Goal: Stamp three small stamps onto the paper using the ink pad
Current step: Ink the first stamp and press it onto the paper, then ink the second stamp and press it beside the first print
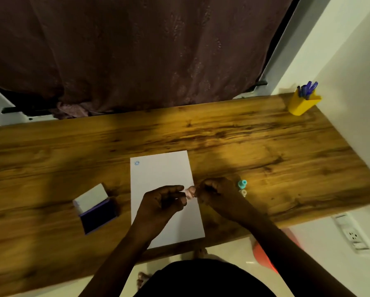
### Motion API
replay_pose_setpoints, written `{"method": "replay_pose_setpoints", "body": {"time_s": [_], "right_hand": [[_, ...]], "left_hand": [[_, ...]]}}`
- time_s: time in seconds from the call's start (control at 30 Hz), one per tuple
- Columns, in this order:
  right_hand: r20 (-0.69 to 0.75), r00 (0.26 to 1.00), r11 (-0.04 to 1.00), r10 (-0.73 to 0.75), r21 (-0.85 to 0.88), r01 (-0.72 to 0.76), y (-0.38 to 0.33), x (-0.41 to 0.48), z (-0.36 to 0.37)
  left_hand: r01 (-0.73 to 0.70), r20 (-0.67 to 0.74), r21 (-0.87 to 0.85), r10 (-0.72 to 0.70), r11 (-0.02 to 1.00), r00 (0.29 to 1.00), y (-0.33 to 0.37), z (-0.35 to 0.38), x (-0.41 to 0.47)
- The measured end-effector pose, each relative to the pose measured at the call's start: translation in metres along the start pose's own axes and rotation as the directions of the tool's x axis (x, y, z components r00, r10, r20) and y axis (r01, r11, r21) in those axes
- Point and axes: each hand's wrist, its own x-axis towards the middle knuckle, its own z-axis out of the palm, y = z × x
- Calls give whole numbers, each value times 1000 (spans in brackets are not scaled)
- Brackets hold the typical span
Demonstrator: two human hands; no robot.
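Step in hand: both hands meet over the paper on one small pink stamp; likely uncapping or readying it, judged from the pose.
Left hand: fingers curled in, thumb and forefinger pinched on the left end of the pink stamp.
Right hand: fingertips closed on the stamp's right end; palm over the paper's right edge.
Grip state: both grips closed on the same stamp; blur hides which hand bears it.
Stamp axis: lies roughly left-right between the two grips, held above the sheet, not touching it as far as I can tell.
Key relation: ink pad sits left of the paper, lid up, dark pad face exposed; it is well apart from the stamp, on the left hand's side, so the left hand is nearer.
Next move, as judgement: stamp must turn face down and travel left to the pad, then back over the sheet.
Progress: one blue mark near the paper's top left corner; rest of sheet blank, so probably one of three done.
Other stamps: teal stamp and a pale stamp stand on the counter just right of the right hand.
Far corner: yellow pen cup, out of the way.
Risk: smudging if a wrist drags across the sheet.
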Motion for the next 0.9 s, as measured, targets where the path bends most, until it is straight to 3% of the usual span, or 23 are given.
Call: {"method": "replay_pose_setpoints", "body": {"time_s": [0.13,0.27,0.4,0.7,0.8,0.9], "right_hand": [[-127,991,925,-43,-379,-8,27,20,-22],[-128,990,715,-55,-697,-50,50,43,-35],[-113,993,653,-45,-755,-56,58,60,-41],[-93,994,624,-65,-780,-33,65,69,-34],[-104,994,670,-42,-741,-49,61,66,-47],[-224,975,760,2,-633,-147,63,59,-81]], "left_hand": [[70,-45,-19,-70,997,996,-7,10,7],[98,-75,-14,-99,995,992,-10,12,8],[117,-97,-25,-119,993,988,-12,13,7],[129,-108,-38,-133,991,985,-13,17,9],[125,-95,-25,-127,992,987,-11,19,13],[125,-80,-5,-125,992,989,-12,21,16]]}}
